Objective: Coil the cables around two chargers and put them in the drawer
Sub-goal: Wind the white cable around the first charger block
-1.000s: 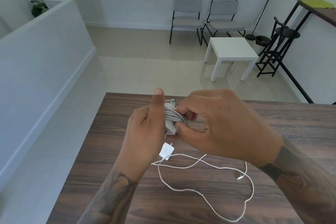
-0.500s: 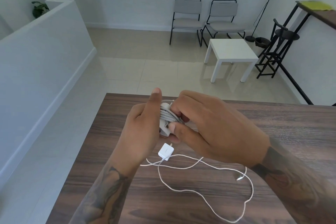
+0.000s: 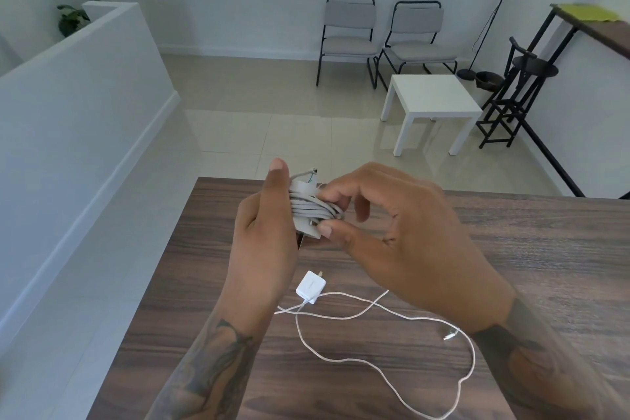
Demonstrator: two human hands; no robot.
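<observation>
A bright tiled room with white half-walls lies beyond the dark wood-grain counter, whose far edge runs just behind the hands and whose left edge drops to bare floor. Compared with a second ago, the cable's plug end now juts free above the left thumb, and the right fingers have loosened from the bundle. The left hand holds the grey cable-wrapped charger block above the counter, its grip closed round it with thumb upright. The right hand pinches the coils between thumb and curled fingertips. Two chargers show: the wrapped one, and a small white square charger lying on the counter near the wrists, its thin white cable sprawled uncoiled toward the near edge. Two grey chairs and one white side table stand well apart
</observation>
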